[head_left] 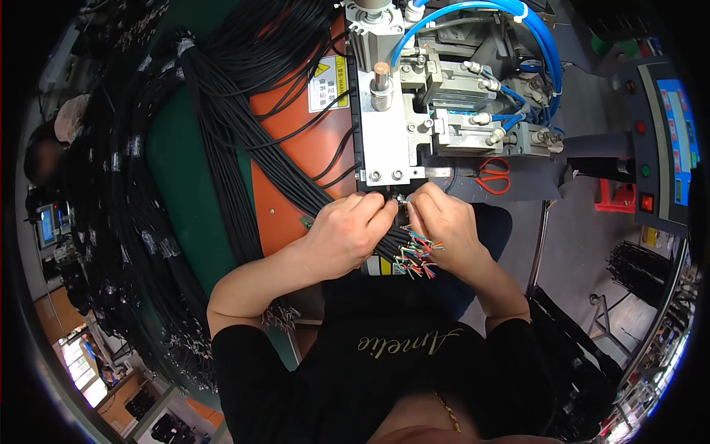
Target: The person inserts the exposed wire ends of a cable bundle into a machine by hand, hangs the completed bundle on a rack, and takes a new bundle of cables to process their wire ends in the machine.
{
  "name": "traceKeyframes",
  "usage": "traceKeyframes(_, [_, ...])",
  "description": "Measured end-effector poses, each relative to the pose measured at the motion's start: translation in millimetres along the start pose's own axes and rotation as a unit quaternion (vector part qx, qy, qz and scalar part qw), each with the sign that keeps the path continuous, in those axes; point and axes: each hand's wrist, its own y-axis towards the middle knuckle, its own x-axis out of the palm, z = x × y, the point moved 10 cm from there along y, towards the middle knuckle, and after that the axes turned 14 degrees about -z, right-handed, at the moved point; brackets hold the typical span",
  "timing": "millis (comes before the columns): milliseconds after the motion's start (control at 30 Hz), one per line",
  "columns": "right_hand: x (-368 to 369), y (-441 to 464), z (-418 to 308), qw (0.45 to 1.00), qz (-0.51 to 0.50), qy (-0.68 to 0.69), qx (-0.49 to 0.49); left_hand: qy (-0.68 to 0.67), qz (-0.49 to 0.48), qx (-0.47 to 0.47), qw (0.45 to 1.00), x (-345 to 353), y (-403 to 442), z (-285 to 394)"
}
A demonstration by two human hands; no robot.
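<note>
My left hand (351, 229) is closed in a pinch at the front foot of the press machine (386, 140), on what looks like a black cable. Opposite it, my right hand (447, 226) is also closed, its thumb and index fingertips together by a small silvery part (401, 199) between the hands. What my right fingertips hold is mostly hidden. Below the hands, a bundle of black cables (292, 181) passes under my left wrist and ends in stripped, multicoloured wires (418, 255) beside my right palm.
Red-handled scissors (494, 176) lie on the grey surface right of the machine. Blue air hoses (543, 37) arch over its cylinders. A control panel (662, 148) with lit buttons stands at the far right. More black cables (140, 200) cover the green tabletop (181, 155) at left.
</note>
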Motion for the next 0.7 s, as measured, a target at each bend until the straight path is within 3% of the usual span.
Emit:
traceKeyframes(267, [-6.7, 2.0, -6.1, 0.999, 0.038, -0.026, -0.001, 0.083, -0.007, 0.019, 0.996, 0.7, 5.5, 12.5])
traceKeyframes(333, [-7.5, 6.3, -13.7, 0.996, 0.016, -0.093, -0.01, 0.109, -0.021, 0.019, 0.994, 1.6, 8.1, 14.9])
traceKeyframes(467, [-2.7, 9.5, -8.4, 0.994, -0.041, -0.097, 0.001, 0.132, -0.046, 0.024, 0.99, 5.1, 13.1, 16.8])
traceKeyframes(700, [2.3, 7.1, 5.1, 0.998, -0.057, -0.038, 0.013, 0.105, -0.065, 0.008, 0.992, 6.7, 16.2, 12.8])
